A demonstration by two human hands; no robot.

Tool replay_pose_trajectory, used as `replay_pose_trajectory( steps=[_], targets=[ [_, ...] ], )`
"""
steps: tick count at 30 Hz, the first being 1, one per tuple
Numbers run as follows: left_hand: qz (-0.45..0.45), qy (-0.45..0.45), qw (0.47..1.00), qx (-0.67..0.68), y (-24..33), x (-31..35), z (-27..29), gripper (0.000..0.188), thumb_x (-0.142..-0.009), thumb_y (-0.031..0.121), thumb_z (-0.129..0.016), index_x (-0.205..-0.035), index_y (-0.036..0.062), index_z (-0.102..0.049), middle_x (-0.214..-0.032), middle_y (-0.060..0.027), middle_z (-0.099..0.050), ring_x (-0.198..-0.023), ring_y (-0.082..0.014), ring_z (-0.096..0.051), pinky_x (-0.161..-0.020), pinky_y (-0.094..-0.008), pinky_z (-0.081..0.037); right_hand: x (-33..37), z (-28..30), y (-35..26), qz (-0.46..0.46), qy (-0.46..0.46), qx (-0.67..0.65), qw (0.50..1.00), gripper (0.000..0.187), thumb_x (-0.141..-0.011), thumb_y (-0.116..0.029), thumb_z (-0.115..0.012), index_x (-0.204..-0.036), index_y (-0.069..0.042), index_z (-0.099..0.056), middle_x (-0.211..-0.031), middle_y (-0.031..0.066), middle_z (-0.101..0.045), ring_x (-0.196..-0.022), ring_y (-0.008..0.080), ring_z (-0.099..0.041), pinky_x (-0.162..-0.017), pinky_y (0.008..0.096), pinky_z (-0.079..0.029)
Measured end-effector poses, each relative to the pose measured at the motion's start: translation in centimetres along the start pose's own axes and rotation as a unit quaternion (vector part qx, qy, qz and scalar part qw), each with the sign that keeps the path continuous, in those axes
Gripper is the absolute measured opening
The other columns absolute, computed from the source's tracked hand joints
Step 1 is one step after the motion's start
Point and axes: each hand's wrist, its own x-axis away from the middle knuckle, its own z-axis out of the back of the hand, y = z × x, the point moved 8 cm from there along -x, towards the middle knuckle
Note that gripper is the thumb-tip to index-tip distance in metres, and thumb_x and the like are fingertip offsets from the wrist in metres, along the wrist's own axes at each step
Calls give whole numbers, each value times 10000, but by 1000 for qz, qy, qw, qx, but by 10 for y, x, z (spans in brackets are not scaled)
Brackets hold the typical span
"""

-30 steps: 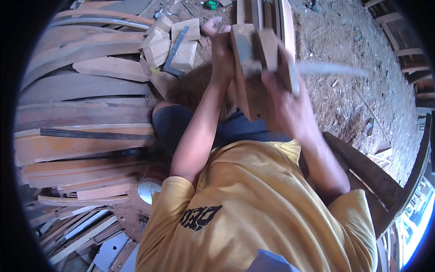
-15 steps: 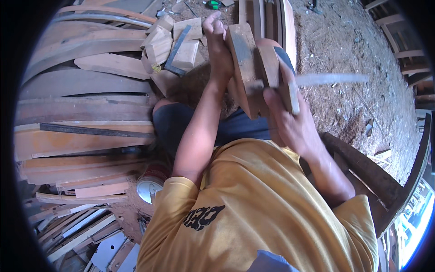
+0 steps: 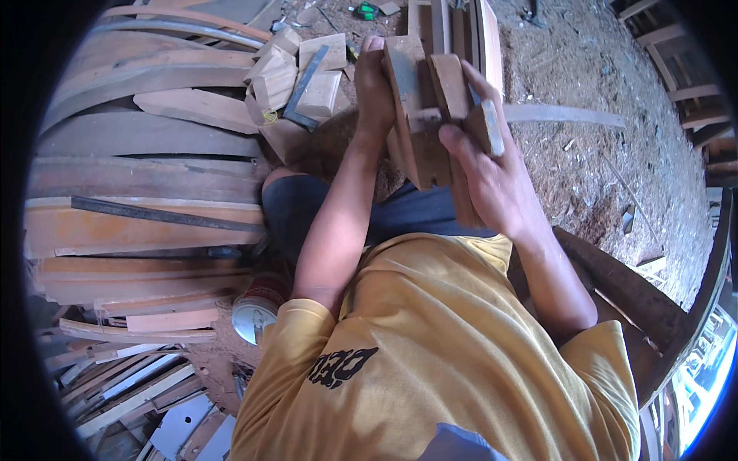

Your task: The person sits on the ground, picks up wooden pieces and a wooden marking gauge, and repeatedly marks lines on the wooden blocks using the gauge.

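Note:
My left hand (image 3: 374,92) is closed around the left side of a thick wooden block (image 3: 409,73), which stands tilted above my lap. Most of its fingers are hidden behind the wood. A wooden tool that looks like a marking gauge (image 3: 452,86) sits in my right hand (image 3: 492,177), with my thumb and fingers wrapped round its head. Its long thin beam (image 3: 569,115) sticks out to the right, and the short end reaches left onto the block's face. A small slanted piece of wood (image 3: 487,129) also shows in this grip.
Curved planks (image 3: 146,184) lie stacked on the left, with a dark flat bar (image 3: 154,213) on top. Cut blocks (image 3: 315,92) and a metal square (image 3: 304,92) lie ahead. A can (image 3: 252,319) stands by my left elbow. Shavings cover the floor (image 3: 569,69); a dark wooden frame (image 3: 623,280) stands right.
The gauge and my right hand have slid a little up along the block, away from my body. My left fingers, which stuck up before, now lie closer against the wood.

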Motion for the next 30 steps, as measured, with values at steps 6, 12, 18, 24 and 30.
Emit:
replay_pose_trajectory(
  steps=[6,12,18,24,30],
  targets=[
    [7,-3,1000,-14,-3,1,-8,391,-1128,329,-375,-982,27,-576,-917,-67,-581,-845,-143,-553,-798,-353,-474,-57,1,-15,80,46,5,996,631,-1080,-233,-618,-1663,-133,-399,-1540,168,-577,-1409,199,-532,-1191,331,-397],
    [-2,4,999,-33,-3,-3,-11,426,-1136,355,-369,-989,17,-583,-906,-79,-605,-841,-155,-573,-799,-370,-484,-73,7,-24,110,20,40,993,657,-1085,-189,-564,-1646,37,-307,-1641,275,-425,-1582,352,-341,-1288,402,-277],
    [-110,102,967,-204,13,-2,-5,460,-1144,381,-364,-997,8,-589,-894,-91,-629,-836,-167,-592,-799,-386,-493,-42,10,-16,13,-2,83,996,648,-1070,-263,-607,-1661,-140,-370,-1526,235,-565,-1412,345,-543,-1163,420,-438],
    [-82,102,970,-204,41,4,-11,491,-1139,409,-365,-997,3,-601,-843,-92,-633,-821,-175,-601,-777,-389,-488,19,9,-9,-58,-29,58,996,648,-1086,-200,-556,-1681,-131,-309,-1638,244,-448,-1525,409,-447,-1229,462,-384],
    [-7,111,994,-4,16,3,-1,721,-1114,636,-390,-1072,7,-740,-859,-58,-741,-739,-145,-725,-631,-302,-579,57,1,6,-40,-28,40,998,693,-1080,-125,-566,-1704,-141,-263,-1639,253,-445,-1556,399,-402,-1259,477,-345]
  ],
)
